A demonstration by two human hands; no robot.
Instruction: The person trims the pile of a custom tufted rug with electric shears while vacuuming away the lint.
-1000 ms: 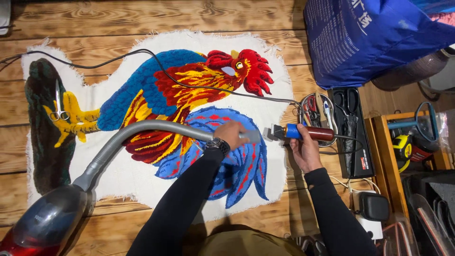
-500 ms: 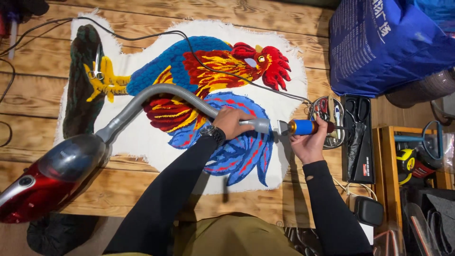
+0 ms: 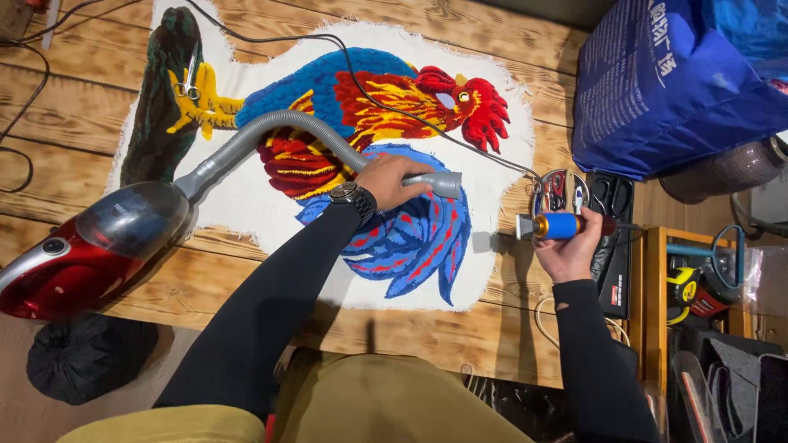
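My left hand [image 3: 392, 182] is closed around the grey vacuum nozzle [image 3: 439, 185], which lies across the blue tail of the rooster rug [image 3: 361, 139] with its long axis running left to right and its mouth aimed toward the rug's right edge. My right hand [image 3: 574, 244] sits just off that right edge, wrapped from below around the blue-and-brown handle of a corded trimming tool [image 3: 566, 226]; the tool lies on the same left-right line, its pale head pointing back at the nozzle, the two tips apart with a strip of white backing between them. The left hand is the nearer of the two to the tufted pile; the right one hovers over bare wood. Behind the nozzle, the ribbed grey hose [image 3: 271, 131] arcs over the rooster's red and yellow wing to the red canister vacuum [image 3: 78, 254] at the rug's lower left, hanging partly off the desk [image 3: 509, 328]. A black cord [image 3: 369, 90] crosses the rooster's body toward the tool. Small scissors [image 3: 189, 80] rest on the yellow feet at the rug's far left. Beyond the rug's right edge stand a tin of shears [image 3: 562, 190], a black case [image 3: 616, 246] and a big blue bag [image 3: 673, 82].
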